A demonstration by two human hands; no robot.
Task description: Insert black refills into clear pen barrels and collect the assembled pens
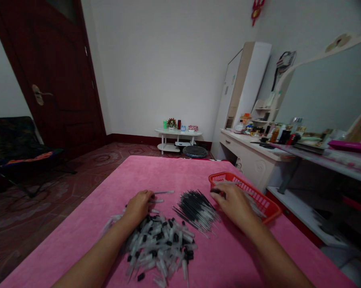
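Note:
My left hand point(139, 205) is closed, with its fingertips pinched on a thin stick point(165, 192) that points right and has a pale end. Below that hand spreads a heap of small clear plastic tubes with black caps point(161, 244). A bundle of thin dark rods with pale ends point(197, 210) lies between my two hands. My right hand point(233, 202) is just right of the bundle, its thumb and fingers curled together. Something dark shows at those fingertips, too blurred to name. Behind my right hand is a red plastic basket point(272, 214) with pale slim pieces in it.
Everything lies on a pink cloth-covered table point(174, 172). A dressing table point(249, 150) crowded with bottles stands at the right, beneath a mirror point(327, 92). A low white stand point(168, 148) is by the far wall. At the left are a folding chair point(12, 140) and a dark red door point(54, 80).

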